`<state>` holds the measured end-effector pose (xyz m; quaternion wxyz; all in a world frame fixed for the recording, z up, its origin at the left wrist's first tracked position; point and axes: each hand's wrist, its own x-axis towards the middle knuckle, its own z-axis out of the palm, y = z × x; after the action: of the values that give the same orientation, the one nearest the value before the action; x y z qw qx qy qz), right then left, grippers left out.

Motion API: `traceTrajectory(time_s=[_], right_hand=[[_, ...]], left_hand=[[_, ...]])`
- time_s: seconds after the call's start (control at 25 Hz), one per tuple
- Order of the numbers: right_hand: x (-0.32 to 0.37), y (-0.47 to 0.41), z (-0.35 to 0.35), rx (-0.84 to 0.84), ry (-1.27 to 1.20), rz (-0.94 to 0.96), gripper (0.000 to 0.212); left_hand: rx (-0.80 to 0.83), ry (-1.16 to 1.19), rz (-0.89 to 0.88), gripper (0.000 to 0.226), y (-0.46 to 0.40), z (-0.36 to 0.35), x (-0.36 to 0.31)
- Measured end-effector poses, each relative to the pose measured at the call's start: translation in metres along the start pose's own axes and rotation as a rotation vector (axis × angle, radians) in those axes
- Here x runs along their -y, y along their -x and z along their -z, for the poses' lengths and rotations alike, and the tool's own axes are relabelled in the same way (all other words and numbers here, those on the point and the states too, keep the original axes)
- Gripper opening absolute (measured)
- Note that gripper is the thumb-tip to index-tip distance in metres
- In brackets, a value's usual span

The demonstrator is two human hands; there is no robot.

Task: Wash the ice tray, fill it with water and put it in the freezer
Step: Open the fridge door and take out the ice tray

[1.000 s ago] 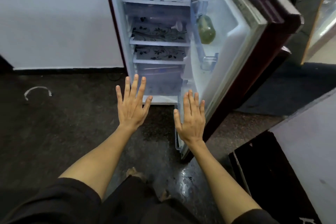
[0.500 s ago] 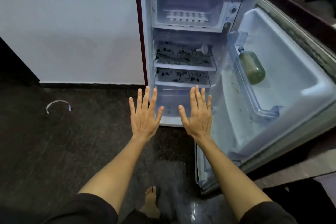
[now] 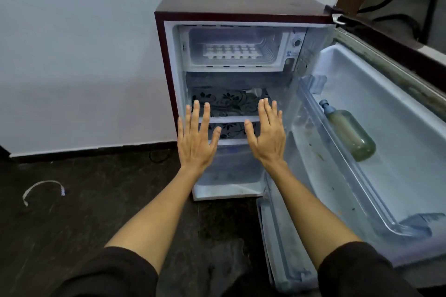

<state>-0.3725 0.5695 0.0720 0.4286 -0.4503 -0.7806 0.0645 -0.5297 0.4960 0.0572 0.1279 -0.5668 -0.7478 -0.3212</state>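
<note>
A white ice tray (image 3: 232, 52) lies inside the freezer compartment (image 3: 277, 41) at the top of a small maroon fridge (image 3: 241, 2) whose door (image 3: 386, 108) stands wide open to the right. My left hand (image 3: 196, 137) and my right hand (image 3: 266, 135) are stretched out flat, palms down and fingers spread, in front of the fridge's lower shelves. Both hands hold nothing and touch nothing. They sit well below the ice tray.
A greenish bottle (image 3: 350, 135) lies in the door rack. Two shelves with a black floral pattern (image 3: 229, 101) sit under the freezer. A white curved strip (image 3: 41, 188) lies on the dark floor at left. A white wall stands behind.
The view has swung up and left, so the whole fridge top shows. Both hands stay flat and spread, now higher against the fridge interior.
</note>
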Motion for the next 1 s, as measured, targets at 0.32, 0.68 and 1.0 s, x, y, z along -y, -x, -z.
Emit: traceTrajectory(time_s=[0.32,0.68,1.0], right_hand=[[-0.047,-0.125,-0.057,0.006,-0.086,-0.1,0.058],[-0.089,-0.22,-0.126,0.055,-0.117,-0.192,0.062],[-0.13,-0.282,-0.165,0.143,-0.123,-0.177,0.076]], left_hand=[[0.029,0.06,0.075,0.063,-0.117,-0.063,0.01],[0.048,0.167,0.185,0.07,-0.21,-0.124,0.041],[0.077,0.325,0.267,0.082,-0.29,-0.175,0.074]])
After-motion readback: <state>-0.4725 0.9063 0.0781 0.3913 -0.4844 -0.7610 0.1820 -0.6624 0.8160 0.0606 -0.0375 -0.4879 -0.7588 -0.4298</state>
